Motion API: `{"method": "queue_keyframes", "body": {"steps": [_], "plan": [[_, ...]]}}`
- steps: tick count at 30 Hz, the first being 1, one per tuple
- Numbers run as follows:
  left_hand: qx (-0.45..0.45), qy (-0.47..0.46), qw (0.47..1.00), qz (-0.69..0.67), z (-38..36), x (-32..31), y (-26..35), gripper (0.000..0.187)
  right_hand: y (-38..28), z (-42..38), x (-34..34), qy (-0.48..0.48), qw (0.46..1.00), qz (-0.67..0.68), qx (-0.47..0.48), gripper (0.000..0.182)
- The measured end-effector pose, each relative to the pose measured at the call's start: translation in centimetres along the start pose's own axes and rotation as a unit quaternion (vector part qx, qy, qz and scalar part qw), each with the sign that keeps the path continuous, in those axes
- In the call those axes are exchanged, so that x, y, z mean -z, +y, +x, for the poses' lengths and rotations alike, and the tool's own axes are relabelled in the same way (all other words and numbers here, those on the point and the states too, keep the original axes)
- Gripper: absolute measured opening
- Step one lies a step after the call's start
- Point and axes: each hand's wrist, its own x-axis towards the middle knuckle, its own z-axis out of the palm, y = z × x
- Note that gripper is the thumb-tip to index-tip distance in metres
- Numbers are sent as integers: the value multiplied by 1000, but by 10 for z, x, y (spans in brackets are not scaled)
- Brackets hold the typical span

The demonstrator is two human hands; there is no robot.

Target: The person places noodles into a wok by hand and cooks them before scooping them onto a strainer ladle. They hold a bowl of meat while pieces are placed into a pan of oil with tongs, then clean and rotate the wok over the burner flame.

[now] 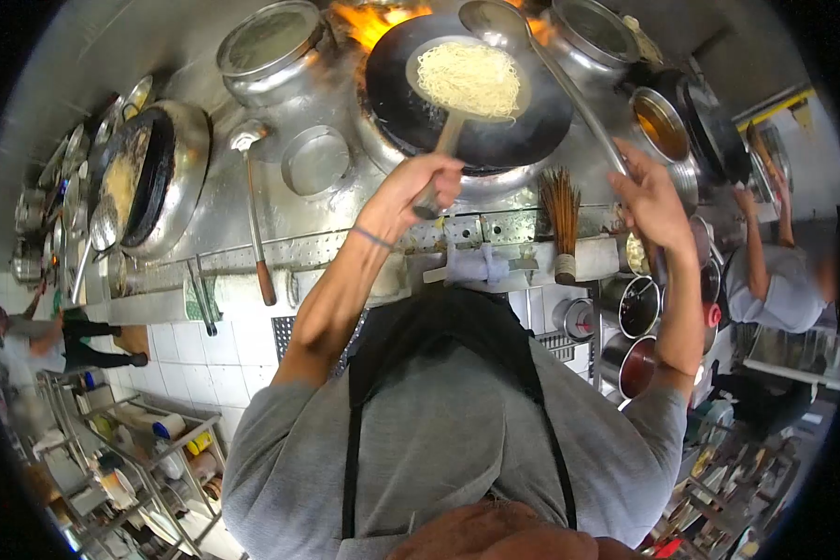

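Note:
My left hand (418,189) is closed round the handle of a strainer (451,133). Pale noodles (467,79) lie heaped on the strainer, over a black wok (546,135). The wok sits on a burner with orange flames (369,23) at its far rim. My right hand (658,201) grips a long-handled ladle (579,93), whose bowl hangs by the wok's far edge, above and right of the noodles. Part of the wok's inside is hidden under the strainer and noodles.
Lidded metal pots (275,42) flank the burner. Left lie another ladle (257,224) and a second wok (140,177). A bamboo brush (560,215) stands at the counter's front. Sauce pots (639,306) are at right. Co-workers stand at far left (42,336) and right (779,280).

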Motion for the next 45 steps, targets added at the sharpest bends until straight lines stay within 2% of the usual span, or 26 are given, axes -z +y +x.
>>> {"method": "queue_keyframes", "body": {"steps": [2, 4, 6, 8, 11, 13, 15, 16, 18, 20, 25, 26, 29, 30, 33, 36, 39, 40, 42, 43, 45], "plan": [[19, -24, 999, -32, -21, -2, -1, 16, 45, -8, -1, 91, 987, -56, 121, 52], [39, -42, 996, -72, -27, 2, -5, 13, 70, -25, -9, 145, 982, -63, 105, 51], [15, -22, 998, -50, -33, -6, -5, 9, 82, -46, -20, 194, 977, -65, 60, 51], [-22, -17, 1000, -9, -44, -22, 4, 7, 127, -49, -25, 242, 962, -103, 68, 53], [-82, -15, 993, 86, -55, -39, 9, 11, 150, -65, -34, 286, 948, -129, 45, 53], [-121, 21, 979, 162, -59, -40, 5, 16, 142, -75, -39, 251, 950, -172, -68, 55], [-102, 39, 984, 139, -65, -46, 3, 18, 193, -74, -49, 257, 937, -238, -11, 56], [-83, 40, 990, 107, -73, -47, 6, 18, 192, -74, -54, 217, 940, -243, -105, 55], [-53, 31, 996, 67, -81, -42, 9, 16, 219, -73, -69, 205, 938, -269, -75, 54], [-41, 40, 998, 34, -77, -34, 8, 13, 225, -74, -84, 187, 950, -223, -116, 54], [-16, 17, 999, -27, -68, -12, 6, 8, 273, -62, -109, 195, 940, -224, -168, 54], [-18, 14, 999, -25, -66, -11, 7, 7, 292, -58, -112, 206, 929, -265, -159, 49], [-26, 1, 999, -25, -64, -8, 9, 8, 270, -42, -108, 194, 892, -368, -178, 43], [-30, -3, 999, -27, -64, -8, 10, 8, 264, -39, -104, 233, 895, -364, -111, 36], [-52, 21, 998, 7, -71, -12, 15, 14, 257, -15, -97, 264, 912, -315, -2, 26], [-78, 27, 996, 19, -83, -9, 19, 16, 205, -4, -86, 230, 926, -293, -64, 28], [-94, 3, 996, -8, -100, 5, 21, 12, 281, -4, -80, 205, 913, -341, -88, 34], [-104, 15, 994, -11, -107, 7, 22, 14, 327, -14, -82, 193, 908, -367, -54, 40], [-119, 13, 992, -37, -118, 19, 23, 16, 321, -44, -88, 43, 926, -306, -216, 35], [-126, 17, 991, -51, -125, 26, 21, 17, 360, -53, -95, 39, 929, -289, -228, 31], [-147, 8, 985, -91, -135, 41, 20, 18, 361, -61, -105, 107, 952, -211, -194, 30]]}}
